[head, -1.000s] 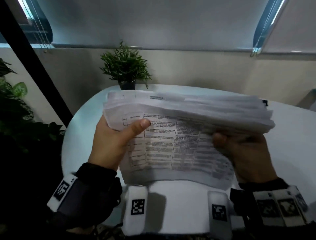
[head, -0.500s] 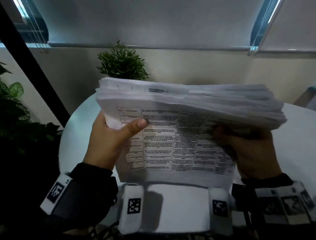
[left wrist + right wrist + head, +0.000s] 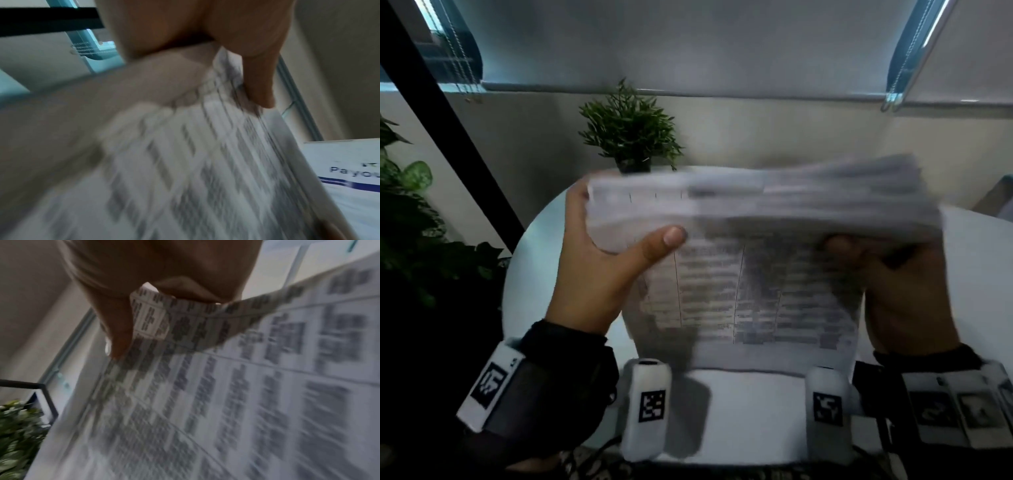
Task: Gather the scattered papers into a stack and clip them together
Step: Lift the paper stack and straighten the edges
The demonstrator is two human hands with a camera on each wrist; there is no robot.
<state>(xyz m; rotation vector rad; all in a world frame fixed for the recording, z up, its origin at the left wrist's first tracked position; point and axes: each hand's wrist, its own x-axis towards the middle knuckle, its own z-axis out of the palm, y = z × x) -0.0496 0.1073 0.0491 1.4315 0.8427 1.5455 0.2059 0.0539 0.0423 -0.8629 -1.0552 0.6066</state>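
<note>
A thick stack of printed papers (image 3: 756,212) stands upright over the white round table (image 3: 530,260), blurred by motion, its lower edge near the tabletop. My left hand (image 3: 599,260) grips the stack's left end, thumb across the printed front sheet. My right hand (image 3: 893,274) grips the right end, thumb on the front. In the left wrist view the thumb (image 3: 259,78) presses on the printed sheets (image 3: 185,162). In the right wrist view my fingers (image 3: 119,331) pinch a curled corner of the sheets (image 3: 226,394). I see no clip in any view.
A small potted plant (image 3: 630,133) stands at the table's far edge behind the stack. Large leafy plants (image 3: 410,212) fill the left side. A wall and window blinds (image 3: 688,44) lie beyond the table. Another printed sheet (image 3: 353,170) shows in the left wrist view.
Both hands lifted the stack half a second ago and have now brought it down again toward the table; the papers are blurred with motion. Both grips are unchanged.
</note>
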